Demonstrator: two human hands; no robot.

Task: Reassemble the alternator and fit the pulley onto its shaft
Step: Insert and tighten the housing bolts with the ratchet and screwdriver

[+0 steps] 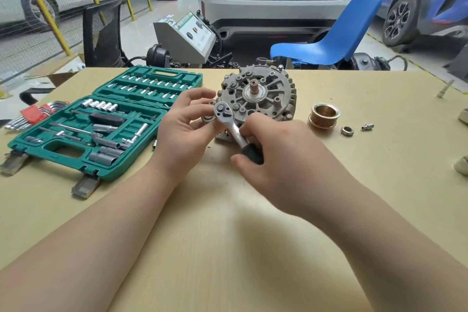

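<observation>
The alternator (258,95) sits on the desk (228,235), far of centre, flat face up, with its short shaft (253,84) poking straight up and bare. Down at its near-left edge sits the head of a ratchet (224,111), and both hands are on that tool. The right hand (276,157) is wrapped around the dark handle, thumb curled under it. The left hand (182,132) has its fingers bent around the ratchet head, fingertips at the alternator's rim; what sits under the head is hidden.

The pulley (325,116) is well off to the right of the alternator, lying on the desk by itself, brass-coloured and grooved. Just beyond it to the right lie a nut (347,131) and then a small bolt (367,126), close to each other but apart. Another bolt (444,88) stands near the far right edge.

On the left, an open green socket case (101,119) spreads across the desk, rows of bits in the lid, sockets and extensions in the tray. A red holder of hex keys (34,114) lies beside its far-left corner. Past the desk stand a blue chair (336,38), a grey machine (187,38), a black mesh chair back (101,33) and parked cars.
</observation>
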